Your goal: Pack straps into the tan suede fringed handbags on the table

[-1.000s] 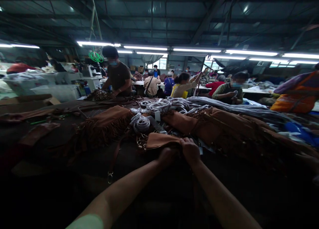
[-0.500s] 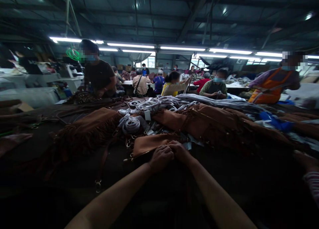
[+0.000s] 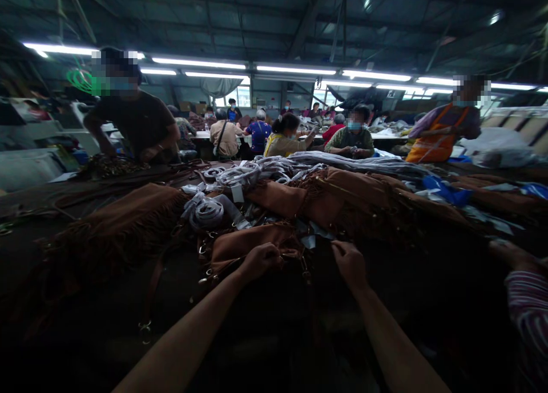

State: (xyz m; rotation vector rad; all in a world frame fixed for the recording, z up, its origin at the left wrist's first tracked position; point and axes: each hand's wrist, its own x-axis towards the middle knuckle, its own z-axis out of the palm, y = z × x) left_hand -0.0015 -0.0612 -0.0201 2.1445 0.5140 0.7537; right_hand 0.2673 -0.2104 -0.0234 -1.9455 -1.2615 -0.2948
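Observation:
A small brown bag [image 3: 240, 243] with gold rings and a zipper lies on the dark table in front of me. My left hand [image 3: 260, 260] is closed on the bag's near right edge, thumb and fingers pinched together. Apart from the bag, to its right, is my right hand [image 3: 349, 263], its fingertips pressed together; whatever they hold, if anything, is too small to make out. A gold clasp [image 3: 305, 270] hangs at the bag's right end. Just behind the bag sits a coil of grey wrapped strap [image 3: 206, 212].
Fringed brown bags lie at left [image 3: 132, 207] and right [image 3: 359, 196]. Long grey wrapped straps [image 3: 342, 160] run behind them. A co-worker's striped sleeve [image 3: 528, 299] reaches in at right. Across the table stand a person in a dark shirt [image 3: 137, 122] and one in an orange apron [image 3: 436, 133].
My right hand has let go of the bag and moved right, away from my left hand. The left hand stays on the bag. The whole view has shifted a little.

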